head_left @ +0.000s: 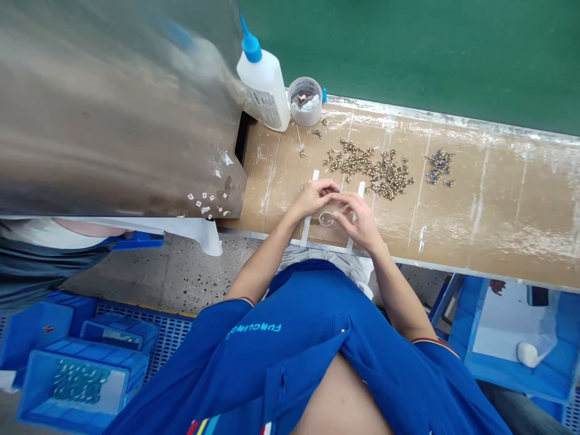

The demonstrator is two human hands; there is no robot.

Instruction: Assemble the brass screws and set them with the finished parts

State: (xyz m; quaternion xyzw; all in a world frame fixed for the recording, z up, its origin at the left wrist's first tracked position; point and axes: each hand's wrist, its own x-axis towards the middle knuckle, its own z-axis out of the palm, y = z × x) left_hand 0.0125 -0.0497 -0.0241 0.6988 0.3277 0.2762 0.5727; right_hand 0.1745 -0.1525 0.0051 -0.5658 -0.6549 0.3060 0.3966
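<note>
At a cardboard-covered workbench [493, 229] below a green panel [408, 48], a person in a blue polo shirt [312, 326] bends both forearms inward, bringing the left hand [312, 200] and right hand [357, 222] together just above a small clear ring [326, 219]. The fingers [330, 191] of both hands are curled and drawn in, their tips nearly meeting; whether they pinch anything cannot be told from this view. The ring lies on the bench between two white strips [306, 223], just below the hands. Beyond it spreads a loose heap of brass-coloured fittings [369, 169], with a smaller cluster of blue-tipped parts [439, 166] to the right. A glue bottle [263, 84] with a blue nozzle and a clear plastic tub [305, 101] stand at the bench's far edge beside a steel panel [113, 109].
</note>
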